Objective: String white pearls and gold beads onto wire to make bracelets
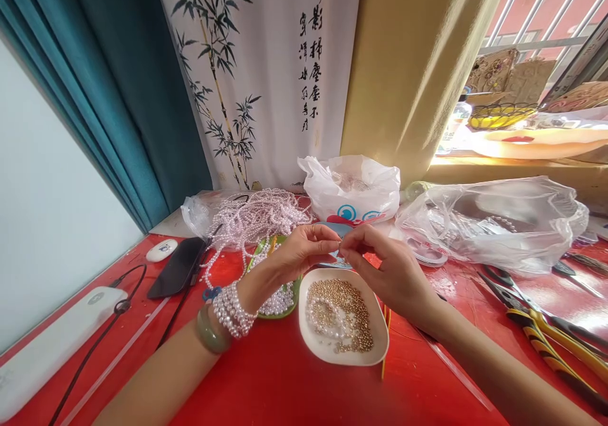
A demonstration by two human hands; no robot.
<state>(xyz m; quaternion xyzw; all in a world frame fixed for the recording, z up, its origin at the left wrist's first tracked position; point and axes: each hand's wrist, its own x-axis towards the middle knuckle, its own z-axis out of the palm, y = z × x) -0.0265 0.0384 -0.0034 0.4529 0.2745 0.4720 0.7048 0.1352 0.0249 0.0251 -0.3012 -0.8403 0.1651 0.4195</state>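
Above a white dish (317, 345), my left hand (311, 247) and my right hand (377, 264) meet with fingertips pinched together. What they hold between them is too small to make out. Gold beads (354, 306) and a loop of pearly white beads (327, 321) lie in the dish. On my left wrist are several rows of pearly beads (234, 310) and a green bangle (212, 331). Behind my left wrist, a green tray (280, 314) holds loose white beads. A blue dish (338, 228) is partly hidden behind my hands.
Strands of pearl beads (261, 214) are heaped at the back left, near a black phone (177, 268). Two plastic bags (351, 188) stand along the back. Pliers (546, 344) and scissors (565, 325) lie at right. A white power strip (61, 350) with a cable is at left.
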